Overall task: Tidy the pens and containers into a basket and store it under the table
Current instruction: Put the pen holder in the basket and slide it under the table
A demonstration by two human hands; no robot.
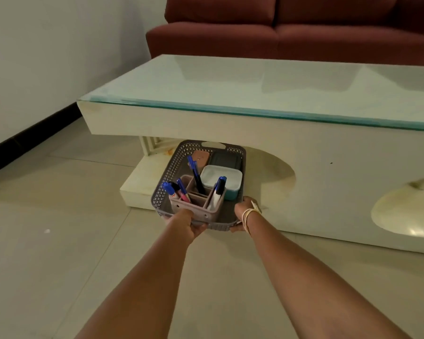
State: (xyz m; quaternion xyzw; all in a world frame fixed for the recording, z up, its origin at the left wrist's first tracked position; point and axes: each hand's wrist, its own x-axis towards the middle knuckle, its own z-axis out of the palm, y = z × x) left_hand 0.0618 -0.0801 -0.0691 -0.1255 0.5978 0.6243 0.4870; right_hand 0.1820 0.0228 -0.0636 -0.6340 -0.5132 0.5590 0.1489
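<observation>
The grey lattice basket (165,184) sat level, its 12 o'clock end beneath the table (255,128). Pens (195,176) stood upright in a divided holder (196,205) at 6 o'clock; lidded containers (221,178) lay behind.

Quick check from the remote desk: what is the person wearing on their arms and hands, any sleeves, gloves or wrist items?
Both forearms are bare, with no sleeves in view and no gloves. The left hand wears nothing visible. At the wrist of the right hand is a pale cream cord or band, looped several times, with a small end sticking up.
</observation>
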